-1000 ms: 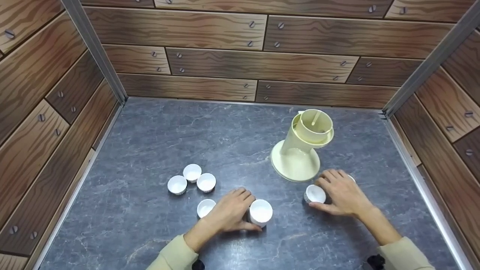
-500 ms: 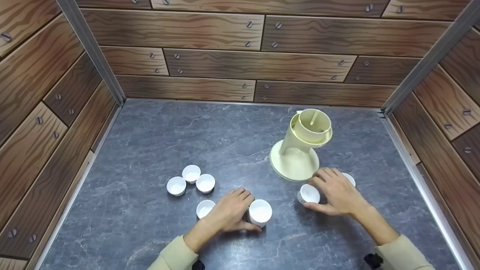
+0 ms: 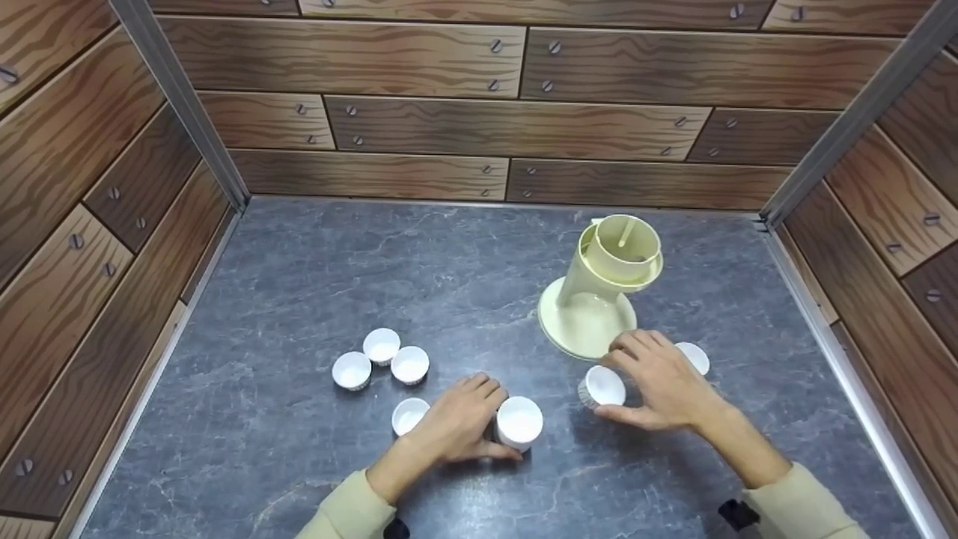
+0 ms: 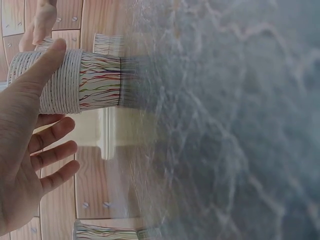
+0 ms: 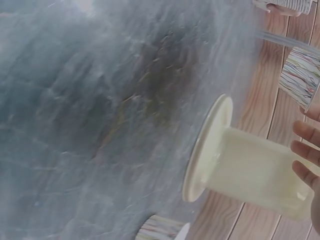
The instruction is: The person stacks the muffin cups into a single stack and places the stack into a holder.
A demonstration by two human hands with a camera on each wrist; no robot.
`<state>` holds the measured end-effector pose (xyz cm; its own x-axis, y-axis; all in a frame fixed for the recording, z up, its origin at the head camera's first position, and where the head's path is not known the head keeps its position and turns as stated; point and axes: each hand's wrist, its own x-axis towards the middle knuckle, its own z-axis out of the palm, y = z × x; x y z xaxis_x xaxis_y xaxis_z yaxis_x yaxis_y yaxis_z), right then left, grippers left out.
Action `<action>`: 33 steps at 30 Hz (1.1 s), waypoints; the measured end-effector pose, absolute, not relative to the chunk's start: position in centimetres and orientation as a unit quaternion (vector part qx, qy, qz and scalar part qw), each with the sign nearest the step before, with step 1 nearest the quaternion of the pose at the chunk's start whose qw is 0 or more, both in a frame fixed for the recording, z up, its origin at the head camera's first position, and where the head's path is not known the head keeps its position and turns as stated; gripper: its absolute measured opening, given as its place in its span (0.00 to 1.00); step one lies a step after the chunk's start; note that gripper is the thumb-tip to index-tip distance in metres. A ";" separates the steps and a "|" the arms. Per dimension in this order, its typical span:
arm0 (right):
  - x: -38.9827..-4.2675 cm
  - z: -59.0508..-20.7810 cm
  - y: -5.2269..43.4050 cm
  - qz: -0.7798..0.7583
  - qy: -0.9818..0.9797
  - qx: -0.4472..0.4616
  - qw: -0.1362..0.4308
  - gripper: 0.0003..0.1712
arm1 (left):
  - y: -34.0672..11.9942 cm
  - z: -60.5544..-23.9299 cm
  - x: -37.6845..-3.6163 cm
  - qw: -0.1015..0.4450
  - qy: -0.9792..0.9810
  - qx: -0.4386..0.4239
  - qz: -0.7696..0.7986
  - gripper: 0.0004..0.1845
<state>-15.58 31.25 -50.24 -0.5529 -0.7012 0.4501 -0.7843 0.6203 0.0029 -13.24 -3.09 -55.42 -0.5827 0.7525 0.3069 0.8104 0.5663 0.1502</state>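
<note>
A short stack of white paper cups (image 3: 519,423) stands on the grey stone-look table (image 3: 337,262). My left hand (image 3: 498,421) holds it, thumb along its near side and fingers at its far side. The left wrist view shows the thumb of that left hand (image 4: 30,150) lying on the striped stack (image 4: 80,82). My right hand (image 3: 620,382) pinches a single paper cup (image 3: 600,386), tilted, just right of the stack and in front of the cream stand (image 3: 599,299). The right wrist view has that stand (image 5: 250,170) close to my fingers (image 5: 306,150).
Three white cups (image 3: 382,359) sit in a cluster at the left. One more cup (image 3: 410,414) lies beside my left wrist, another cup (image 3: 694,356) behind my right hand. Wood-pattern walls close in the table on three sides.
My right hand has slid its cup leftward toward the stack and tipped it, uncovering the cup behind it. The left hand and the stack have stayed put.
</note>
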 end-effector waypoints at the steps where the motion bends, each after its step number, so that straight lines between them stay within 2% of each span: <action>1: -15.5 -50.1 31.1 0.103 -0.872 0.428 0.214 0.36 | -3.1 -55.4 -13.2 0.105 -0.878 -0.445 -0.139 0.41; 17: -15.2 -48.5 28.5 0.147 -0.843 0.460 0.236 0.35 | -3.1 -55.4 -13.2 0.117 -0.875 -0.447 -0.141 0.40; 33: -14.5 -47.7 26.2 0.158 -0.833 0.467 0.250 0.38 | -3.2 -55.5 -13.1 0.136 -0.872 -0.449 -0.138 0.40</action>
